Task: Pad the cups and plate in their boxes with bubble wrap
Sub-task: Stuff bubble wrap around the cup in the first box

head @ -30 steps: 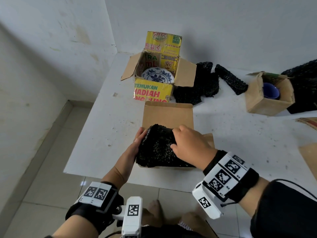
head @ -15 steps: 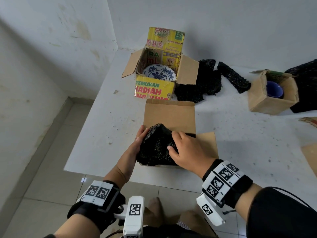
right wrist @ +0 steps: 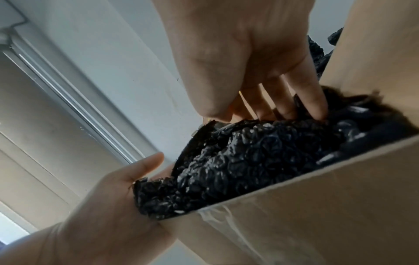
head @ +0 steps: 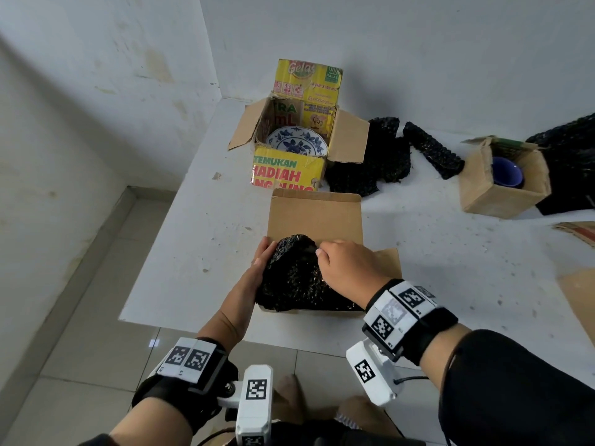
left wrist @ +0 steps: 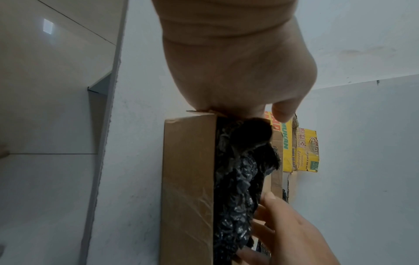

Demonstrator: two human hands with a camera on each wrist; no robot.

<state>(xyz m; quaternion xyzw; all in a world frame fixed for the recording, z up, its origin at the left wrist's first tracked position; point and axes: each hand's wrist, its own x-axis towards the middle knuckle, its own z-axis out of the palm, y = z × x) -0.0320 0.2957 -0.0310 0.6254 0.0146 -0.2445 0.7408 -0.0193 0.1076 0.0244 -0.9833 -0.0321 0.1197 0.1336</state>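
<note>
Bubble wrap mounds in the box at six o'clock on the desk; my left hand braces it flat, right hand pokes it down, fingers straight. I'd tuck edges evenly below the rim.

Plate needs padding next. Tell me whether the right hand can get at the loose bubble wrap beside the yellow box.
Probably yes: the loose bubble wrap lies uncovered, with only the near box's raised flap between. The right hand presses the wad there and must leave it first.

Crumpled black bubble wrap mounds above the rim of the open plain cardboard box.
</note>
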